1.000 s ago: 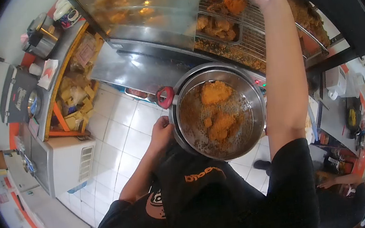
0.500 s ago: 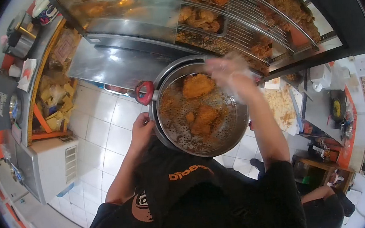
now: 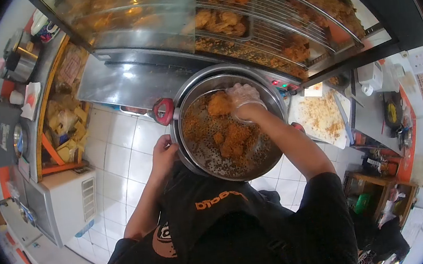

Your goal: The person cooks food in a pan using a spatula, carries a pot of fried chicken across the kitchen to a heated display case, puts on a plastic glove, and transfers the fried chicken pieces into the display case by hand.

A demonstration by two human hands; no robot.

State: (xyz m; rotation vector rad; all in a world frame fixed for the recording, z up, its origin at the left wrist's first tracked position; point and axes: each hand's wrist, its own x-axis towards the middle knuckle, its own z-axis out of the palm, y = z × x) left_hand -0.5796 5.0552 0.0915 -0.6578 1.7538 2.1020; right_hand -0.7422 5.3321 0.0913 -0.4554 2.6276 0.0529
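Observation:
A round metal pot (image 3: 203, 170) with a perforated inner basket and red handles (image 3: 163, 111) stands in front of my body. One piece of fried chicken (image 3: 218, 104) lies near its far side, another piece (image 3: 235, 138) nearer the middle, with loose brown crumbs around them. My left hand (image 3: 164, 155) is closed at the pot's left rim, below the red handle. Inside the pot is my right hand (image 3: 245, 100), in a clear plastic glove, against the right side of the far chicken piece. Its fingertips are hidden, so I cannot tell whether they grip the piece.
Beyond the pot is a glass display case with wire racks (image 3: 283, 25) and a tray of fried chicken (image 3: 222, 24). A steel ledge (image 3: 122, 79) runs along its front. A crumb-covered white board (image 3: 319, 114) lies right; a white cabinet (image 3: 68, 200) stands left.
My gloved right hand has come down from above the pot's far right rim to beside the far chicken piece. My left hand stays at the rim. The view has shifted slightly.

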